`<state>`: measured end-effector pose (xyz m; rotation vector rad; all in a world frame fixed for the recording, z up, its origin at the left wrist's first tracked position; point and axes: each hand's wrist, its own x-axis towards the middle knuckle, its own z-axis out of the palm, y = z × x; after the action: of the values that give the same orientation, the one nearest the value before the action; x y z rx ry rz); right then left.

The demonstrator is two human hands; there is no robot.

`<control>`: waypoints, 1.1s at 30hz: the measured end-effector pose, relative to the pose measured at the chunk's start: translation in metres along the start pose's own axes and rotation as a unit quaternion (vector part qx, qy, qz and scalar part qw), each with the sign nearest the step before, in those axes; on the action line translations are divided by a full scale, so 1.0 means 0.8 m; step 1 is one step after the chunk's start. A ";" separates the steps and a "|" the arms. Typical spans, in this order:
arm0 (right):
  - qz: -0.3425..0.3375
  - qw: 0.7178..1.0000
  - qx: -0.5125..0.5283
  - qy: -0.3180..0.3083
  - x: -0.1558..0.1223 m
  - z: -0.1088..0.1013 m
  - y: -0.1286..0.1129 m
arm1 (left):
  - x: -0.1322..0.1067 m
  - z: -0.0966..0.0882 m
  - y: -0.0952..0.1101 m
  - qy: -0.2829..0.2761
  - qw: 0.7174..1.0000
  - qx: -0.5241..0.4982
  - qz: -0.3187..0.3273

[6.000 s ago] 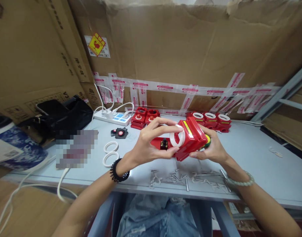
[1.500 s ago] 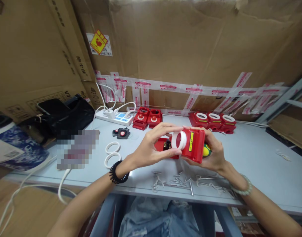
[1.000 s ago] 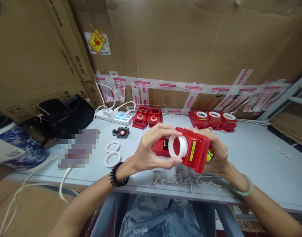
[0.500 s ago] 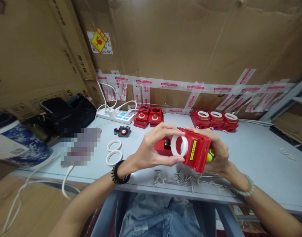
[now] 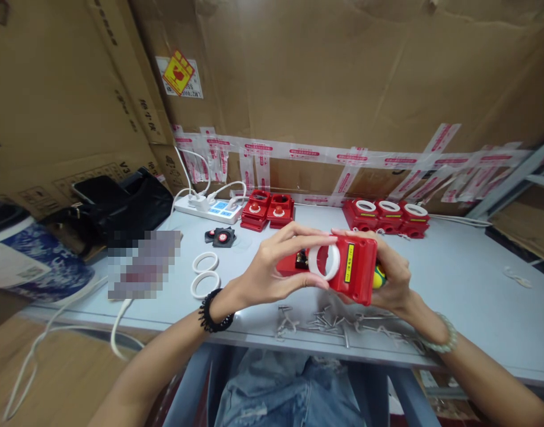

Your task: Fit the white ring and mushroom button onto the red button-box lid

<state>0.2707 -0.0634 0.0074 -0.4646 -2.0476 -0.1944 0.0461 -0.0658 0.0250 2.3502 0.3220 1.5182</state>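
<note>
While my left hand, thumb and fingertips parted as wide as the white ring they pinch, holds it against the red housing at twelve o'clock, my right hand curls round that housing, a yellow-green object beside its palm; two loose rings lie at eleven.

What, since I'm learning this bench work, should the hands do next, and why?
Perhaps press the white ring squarely onto the red housing: the left hand grips the ring at the housing's near end, the right hand holds the housing's other side, and whether the ring is fully seated cannot be told. Three red units at the back each carry a similar ring.
</note>
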 end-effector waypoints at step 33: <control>0.076 0.994 -0.026 0.073 0.008 -0.004 -0.013 | 0.001 0.029 0.005 0.099 0.994 0.010 -0.050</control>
<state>0.2665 -0.0724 0.0150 -0.6178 -1.8591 -0.1859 0.0674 -0.0725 0.0183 2.1651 0.4970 1.7099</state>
